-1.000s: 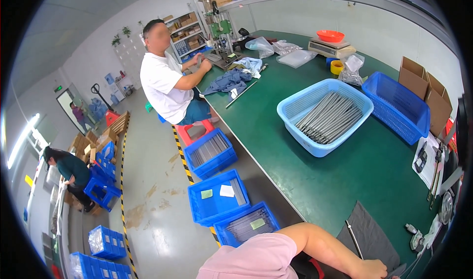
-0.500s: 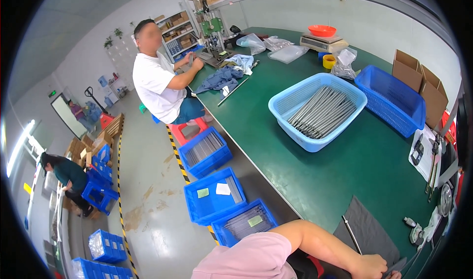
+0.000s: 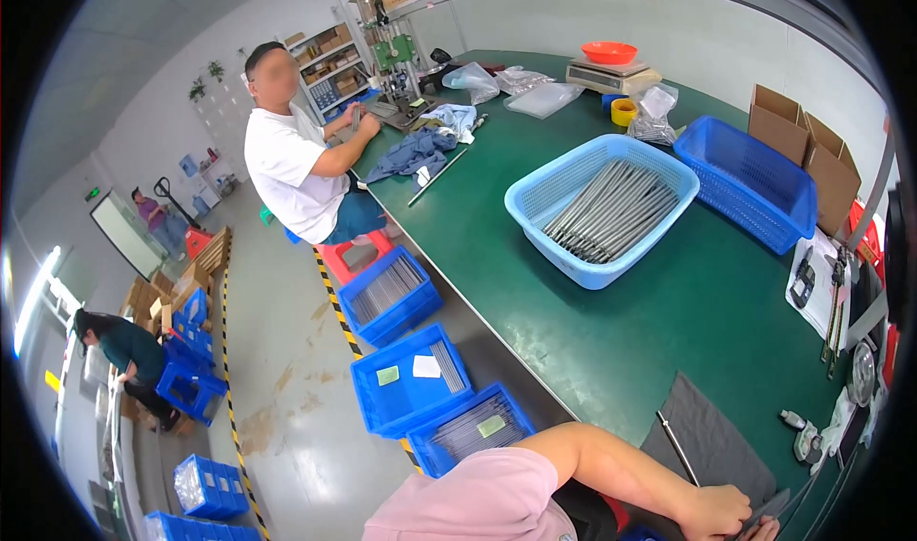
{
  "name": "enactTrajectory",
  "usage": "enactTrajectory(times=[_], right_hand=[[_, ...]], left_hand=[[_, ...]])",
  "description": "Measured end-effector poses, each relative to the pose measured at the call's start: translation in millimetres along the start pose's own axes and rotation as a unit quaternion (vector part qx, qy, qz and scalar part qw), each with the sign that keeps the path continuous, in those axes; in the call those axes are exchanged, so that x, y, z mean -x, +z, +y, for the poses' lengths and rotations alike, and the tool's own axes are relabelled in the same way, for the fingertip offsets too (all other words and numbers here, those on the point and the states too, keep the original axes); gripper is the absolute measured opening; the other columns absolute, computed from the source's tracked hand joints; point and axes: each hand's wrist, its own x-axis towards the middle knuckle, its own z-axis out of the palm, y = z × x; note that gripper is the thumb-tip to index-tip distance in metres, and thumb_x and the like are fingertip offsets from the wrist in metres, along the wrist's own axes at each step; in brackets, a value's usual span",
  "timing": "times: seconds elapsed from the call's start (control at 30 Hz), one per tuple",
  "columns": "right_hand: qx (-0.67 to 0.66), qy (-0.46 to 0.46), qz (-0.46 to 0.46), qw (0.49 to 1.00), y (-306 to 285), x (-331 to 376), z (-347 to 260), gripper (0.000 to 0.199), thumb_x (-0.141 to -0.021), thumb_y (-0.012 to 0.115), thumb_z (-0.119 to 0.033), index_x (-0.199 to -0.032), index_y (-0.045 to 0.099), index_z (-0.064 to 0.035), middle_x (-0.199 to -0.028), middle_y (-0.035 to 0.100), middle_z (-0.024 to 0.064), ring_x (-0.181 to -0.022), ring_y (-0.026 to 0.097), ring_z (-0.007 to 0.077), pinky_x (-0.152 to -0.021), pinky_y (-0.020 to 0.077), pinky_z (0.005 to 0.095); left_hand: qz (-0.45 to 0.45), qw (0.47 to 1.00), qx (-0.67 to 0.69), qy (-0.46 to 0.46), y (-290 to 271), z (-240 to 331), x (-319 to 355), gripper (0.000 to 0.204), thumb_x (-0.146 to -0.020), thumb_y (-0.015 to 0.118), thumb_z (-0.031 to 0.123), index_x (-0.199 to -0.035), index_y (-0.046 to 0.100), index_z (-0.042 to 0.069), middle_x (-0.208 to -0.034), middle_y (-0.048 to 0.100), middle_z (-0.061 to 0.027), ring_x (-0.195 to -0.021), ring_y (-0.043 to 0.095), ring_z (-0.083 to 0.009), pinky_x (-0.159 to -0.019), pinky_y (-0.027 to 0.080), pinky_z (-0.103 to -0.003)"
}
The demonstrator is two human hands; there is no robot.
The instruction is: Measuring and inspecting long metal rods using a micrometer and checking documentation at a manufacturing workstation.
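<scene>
On a dark grey cloth [image 3: 714, 438] at the table's near edge lies a slim metal rod [image 3: 678, 447]. My left hand [image 3: 714, 510] is closed around the rod's near end, its fingers curled in. Low at the picture's edge, my right hand [image 3: 762, 530] shows only in part beside the left one, close to a bunched part of the cloth. Its fingers are mostly cut off, so I cannot see its grip. Farther off on the table, a light blue basket [image 3: 523, 218] contains many similar metal rods [image 3: 611, 212].
A darker blue basket [image 3: 750, 218] and open cardboard boxes [image 3: 829, 173] stand at the right. Blue bins [image 3: 368, 383] line the floor left of the green table [image 3: 611, 350]. A seated co-worker [image 3: 291, 159] handles small parts by a drill press [image 3: 392, 52].
The whole view has shifted slightly, with the table and baskets sitting a little farther left. My left hand stays closed at the rod; a bit more of my right hand's fingers shows.
</scene>
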Motion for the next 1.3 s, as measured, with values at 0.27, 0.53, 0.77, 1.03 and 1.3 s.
enactTrajectory(times=[0.27,0.53,0.77,1.03,1.3], right_hand=[[0.031,0.031,0.024,0.999,5.2,26.6,43.7,0.016,-0.086,0.061,-0.018,-0.092,0.060,-0.0039,-0.092,0.060,0.0149,-0.086,0.058,0.0301,-0.074,0.0474,0.0399],[-0.211,0.313,0.064,0.924,-0.7,3.0,-0.3,0.016,-0.086,0.049,-0.019,-0.076,0.055,-0.0084,-0.058,0.035,-0.0057,-0.046,0.029,0.0030,-0.040,0.0177,0.0188],[-0.305,0.256,0.014,0.917,-2.9,-10.3,-40.1,0.023,-0.092,0.044,-0.015,-0.094,0.057,0.0039,-0.052,0.034,-0.0058,-0.043,0.025,0.0009,-0.037,0.0165,0.0188],[-0.194,0.203,0.023,0.959,-38.2,24.2,-105.7,0.024,-0.090,0.045,-0.011,-0.101,0.056,0.0063,-0.059,0.044,-0.0025,-0.047,0.031,0.0016,-0.042,0.0212,0.0172],[-0.228,0.173,-0.161,0.945,-14.6,54.0,-167.4,0.031,-0.086,0.047,-0.006,-0.116,0.050,0.0032,-0.066,0.049,-0.0017,-0.054,0.039,0.0047,-0.049,0.0284,0.0181]], left_hand=[[0.003,1.000,-0.006,0.004,6.0,2.7,3.3,0.021,-0.074,0.053,0.021,-0.067,0.061,0.002,-0.071,0.060,-0.0184,-0.068,0.059,-0.0367,-0.058,0.048,-0.045],[-0.047,0.996,-0.041,-0.058,26.0,-1.8,4.3,0.016,-0.058,0.060,0.018,-0.060,0.060,0.003,-0.069,0.056,-0.0151,-0.070,0.056,-0.0331,-0.059,0.047,-0.043],[-0.010,0.995,-0.096,0.002,0.6,0.3,10.7,0.010,-0.066,0.056,0.017,-0.064,0.056,0.007,-0.073,0.052,-0.0066,-0.073,0.053,-0.0241,-0.057,0.044,-0.036],[0.022,0.992,-0.110,-0.052,18.1,18.5,9.5,0.008,-0.066,0.057,0.015,-0.064,0.055,0.008,-0.077,0.050,-0.0051,-0.076,0.051,-0.0215,-0.060,0.043,-0.034],[0.069,0.992,-0.092,-0.045,4.0,5.7,17.9,0.019,-0.061,0.057,0.026,-0.063,0.056,0.008,-0.072,0.050,-0.0105,-0.070,0.052,-0.0271,-0.056,0.044,-0.038]])
